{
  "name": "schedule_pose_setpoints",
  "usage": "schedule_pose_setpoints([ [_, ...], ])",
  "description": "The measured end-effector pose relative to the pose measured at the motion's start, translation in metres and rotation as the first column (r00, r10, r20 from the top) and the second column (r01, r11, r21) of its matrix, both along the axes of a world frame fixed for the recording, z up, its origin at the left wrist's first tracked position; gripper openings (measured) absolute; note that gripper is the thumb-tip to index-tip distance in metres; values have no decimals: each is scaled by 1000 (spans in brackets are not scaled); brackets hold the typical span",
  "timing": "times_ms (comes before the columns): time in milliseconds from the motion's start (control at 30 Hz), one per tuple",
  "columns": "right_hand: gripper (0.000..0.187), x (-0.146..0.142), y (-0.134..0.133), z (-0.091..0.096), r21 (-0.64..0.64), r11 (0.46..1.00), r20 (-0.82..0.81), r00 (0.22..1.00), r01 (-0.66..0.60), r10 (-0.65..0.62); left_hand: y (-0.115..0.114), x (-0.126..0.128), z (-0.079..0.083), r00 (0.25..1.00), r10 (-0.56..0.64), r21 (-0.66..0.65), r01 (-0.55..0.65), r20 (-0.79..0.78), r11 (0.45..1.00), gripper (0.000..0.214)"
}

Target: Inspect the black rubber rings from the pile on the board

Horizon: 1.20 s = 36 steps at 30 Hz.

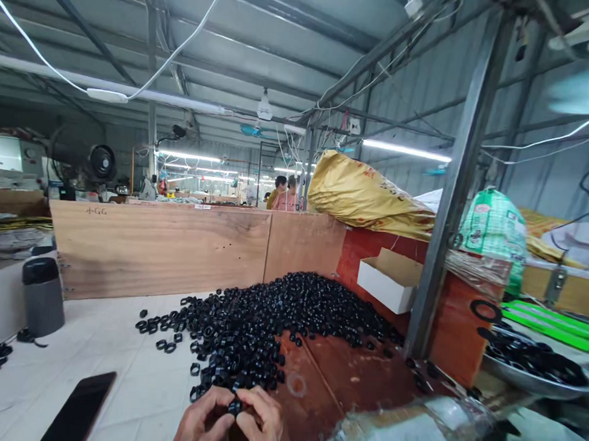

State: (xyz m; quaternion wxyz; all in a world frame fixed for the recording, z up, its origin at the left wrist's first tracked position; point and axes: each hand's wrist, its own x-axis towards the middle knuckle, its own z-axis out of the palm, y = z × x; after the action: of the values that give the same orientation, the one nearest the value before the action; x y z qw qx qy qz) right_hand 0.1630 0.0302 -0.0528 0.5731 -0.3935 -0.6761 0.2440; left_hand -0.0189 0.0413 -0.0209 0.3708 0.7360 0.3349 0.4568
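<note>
At the bottom centre, my left hand (203,420) and my right hand (263,421) meet over one small black ring (234,407). Thumbs and index fingers of both hands pinch it from either side. Its shape is partly covered by the fingertips, and it looks like the loose ones around it. Directly beyond my hands spreads a big heap of small black rings (269,312), some round and some with angular outer sides. The heap lies partly on a white covering (118,329) and partly on a reddish-brown board (325,375).
Left of my hands are a dark phone (79,407) and a grey lidded cup (43,298). A wooden panel (163,252) closes the back. To the right stand a white box (388,279), a metal post (457,170) and a bowl of black rings (535,362). Two people (286,195) are far off.
</note>
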Motion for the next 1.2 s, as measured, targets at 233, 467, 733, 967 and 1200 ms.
schedule_pose_setpoints([
  [233, 35, -4, 13, -20, -110, 994, 29, 1000, 3, 0, -4, -1, 1, 995, -86, 55, 89, -51, 994, 28],
  [467, 25, 0, 4, -13, 44, 996, 94, 993, 72, -76, 1, 3, -8, 999, 13, -36, -12, 35, 999, 13],
  [733, 30, 2, -4, -1, -168, 982, 9, 996, -86, 89, -5, 2, -7, 1000, -17, 58, 16, 23, 998, 13],
  [967, 44, 5, -5, 6, -254, 964, -50, 996, -79, 68, -6, 4, -9, 998, -15, 56, 11, 63, 998, 14],
  [1200, 9, 5, -10, 12, 13, 1000, 6, 1000, -1, 1, -8, 8, -1, 988, 27, -244, 11, 150, 970, 13],
])
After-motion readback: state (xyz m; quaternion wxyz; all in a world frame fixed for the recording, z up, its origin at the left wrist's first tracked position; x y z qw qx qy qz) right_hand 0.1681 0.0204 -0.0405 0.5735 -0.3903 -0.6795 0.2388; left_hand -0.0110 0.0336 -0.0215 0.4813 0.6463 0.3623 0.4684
